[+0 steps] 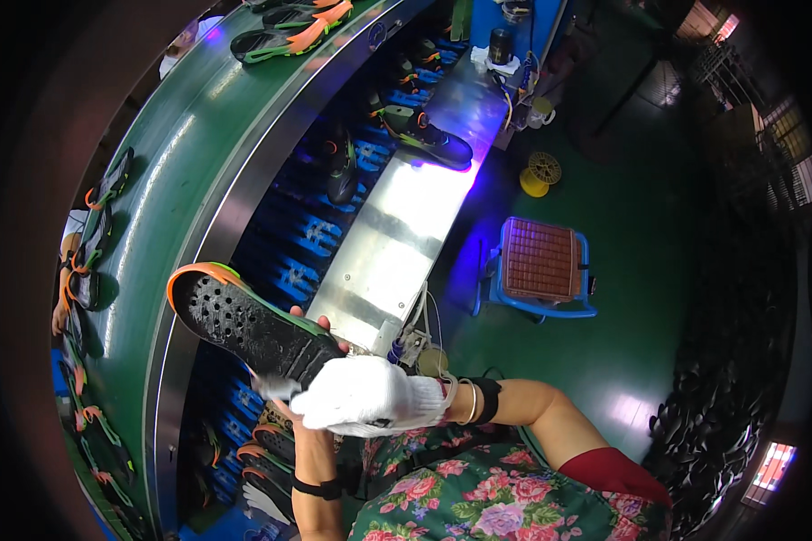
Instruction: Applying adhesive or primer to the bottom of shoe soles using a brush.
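Note:
A black shoe sole (235,316) with orange and green edging is held up at a slant, its end with several holes pointing to the upper left. My bare left hand (323,326) grips it from beneath; fingertips show along its far edge, while the palm is mostly hidden. My right hand (361,397), in a white knit glove, is closed at the near end of the sole. From its left side sticks out a pale, blurred thing (275,388) that I cannot make out.
A green conveyor belt (167,171) with soles curves along the left. Beside it runs a slatted blue and black track (320,234) carrying shoes, then a metal ledge (379,261) with a dark shoe (424,140). A blue-framed stool (541,261) and yellow spool (539,176) stand to the right.

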A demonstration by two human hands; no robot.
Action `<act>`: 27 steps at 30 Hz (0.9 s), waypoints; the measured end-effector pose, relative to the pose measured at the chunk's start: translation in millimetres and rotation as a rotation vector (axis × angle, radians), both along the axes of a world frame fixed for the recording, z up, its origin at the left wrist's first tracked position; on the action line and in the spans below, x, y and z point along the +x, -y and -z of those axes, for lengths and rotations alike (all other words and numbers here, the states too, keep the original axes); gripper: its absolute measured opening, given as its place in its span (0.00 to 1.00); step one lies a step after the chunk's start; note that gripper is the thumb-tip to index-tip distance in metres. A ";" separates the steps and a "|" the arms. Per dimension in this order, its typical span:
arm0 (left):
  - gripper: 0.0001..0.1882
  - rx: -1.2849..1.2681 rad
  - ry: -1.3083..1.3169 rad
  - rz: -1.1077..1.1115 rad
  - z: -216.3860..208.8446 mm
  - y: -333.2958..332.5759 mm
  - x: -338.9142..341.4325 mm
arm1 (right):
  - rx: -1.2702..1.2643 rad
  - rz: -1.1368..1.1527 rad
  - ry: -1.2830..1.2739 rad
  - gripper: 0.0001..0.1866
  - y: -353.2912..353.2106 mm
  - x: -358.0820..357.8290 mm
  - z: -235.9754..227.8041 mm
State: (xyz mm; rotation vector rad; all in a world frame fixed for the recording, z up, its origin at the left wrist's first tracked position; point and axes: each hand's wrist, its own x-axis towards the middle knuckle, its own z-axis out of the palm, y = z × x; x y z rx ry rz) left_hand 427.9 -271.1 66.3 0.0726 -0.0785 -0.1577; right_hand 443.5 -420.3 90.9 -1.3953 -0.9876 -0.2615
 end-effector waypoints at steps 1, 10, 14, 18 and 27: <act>0.48 0.001 -0.015 0.018 2.7 -7.4 0.8 | 0.133 -0.127 -0.110 0.13 1.4 3.2 -3.2; 0.45 0.235 0.028 0.005 12.9 -26.0 -7.2 | 0.041 -0.043 -0.021 0.10 1.0 -9.2 -2.6; 0.51 0.004 -0.140 -0.106 7.8 -27.8 -2.0 | 0.125 -0.065 -0.236 0.08 12.0 12.7 -1.8; 0.57 0.143 -0.068 0.054 -5.8 -15.8 20.0 | -0.093 0.105 0.114 0.11 17.5 9.0 -5.0; 0.54 0.121 -0.028 0.013 17.8 -31.2 13.3 | -0.069 -0.031 -0.009 0.13 11.8 2.5 7.2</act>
